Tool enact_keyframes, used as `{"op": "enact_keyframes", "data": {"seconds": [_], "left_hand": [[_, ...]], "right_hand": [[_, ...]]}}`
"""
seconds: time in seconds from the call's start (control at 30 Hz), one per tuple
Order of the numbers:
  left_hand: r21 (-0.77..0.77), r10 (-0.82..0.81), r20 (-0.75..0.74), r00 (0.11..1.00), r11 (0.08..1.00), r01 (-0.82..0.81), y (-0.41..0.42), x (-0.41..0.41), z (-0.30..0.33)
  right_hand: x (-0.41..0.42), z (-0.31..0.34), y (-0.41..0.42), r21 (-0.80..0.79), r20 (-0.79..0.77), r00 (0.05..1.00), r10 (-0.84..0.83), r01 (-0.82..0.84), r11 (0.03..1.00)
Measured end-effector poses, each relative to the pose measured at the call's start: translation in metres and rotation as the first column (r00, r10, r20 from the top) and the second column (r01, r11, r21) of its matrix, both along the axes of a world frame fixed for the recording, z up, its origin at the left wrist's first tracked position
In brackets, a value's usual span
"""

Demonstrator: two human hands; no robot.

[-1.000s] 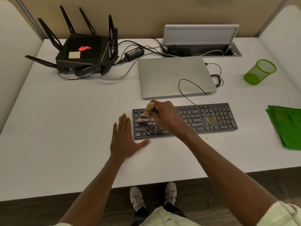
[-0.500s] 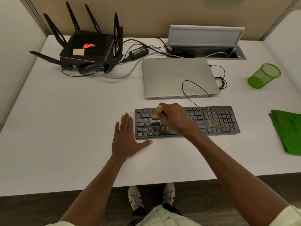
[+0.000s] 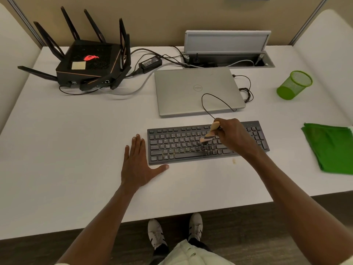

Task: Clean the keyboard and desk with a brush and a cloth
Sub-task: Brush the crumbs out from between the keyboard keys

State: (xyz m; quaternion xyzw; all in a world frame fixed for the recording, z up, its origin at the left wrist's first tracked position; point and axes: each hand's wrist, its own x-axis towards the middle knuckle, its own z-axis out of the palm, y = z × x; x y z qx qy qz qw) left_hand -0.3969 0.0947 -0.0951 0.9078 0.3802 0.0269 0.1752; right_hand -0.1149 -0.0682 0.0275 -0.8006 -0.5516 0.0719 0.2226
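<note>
White tabletop [image 3: 76, 150] carries the black keyboard [image 3: 181, 148]; the right hand [image 3: 232, 135] grips the brush [image 3: 210, 133] — now shifted from the left keys toward the middle, so sweeping progresses rightward. Left hand [image 3: 138, 165] stays flat beside it; green cloth [image 3: 330, 148] waits untouched.

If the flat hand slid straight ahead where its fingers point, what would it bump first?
Probably the router's cables, then the router. The left hand lies flat on the desk, beside the keyboard, with bare desk ahead until those.
</note>
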Motion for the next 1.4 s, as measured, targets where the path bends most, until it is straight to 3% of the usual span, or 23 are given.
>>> {"op": "enact_keyframes", "data": {"seconds": [0.7,1.03,1.4], "left_hand": [[-0.015,-0.002,0.008,1.0,1.0,0.002,0.0,0.0,0.0],[-0.021,-0.004,-0.005,1.0,1.0,0.004,0.001,-0.001,0.001],[-0.004,-0.004,-0.009,1.0,1.0,0.004,0.001,-0.001,0.001]], "right_hand": [[0.042,0.011,-0.045,0.01,0.11,0.978,-0.176,0.176,0.984],[0.006,0.024,-0.027,0.199,-0.12,0.942,-0.314,0.333,0.922],[-0.093,0.01,0.059,0.142,-0.086,0.995,0.057,-0.045,0.989]]}}
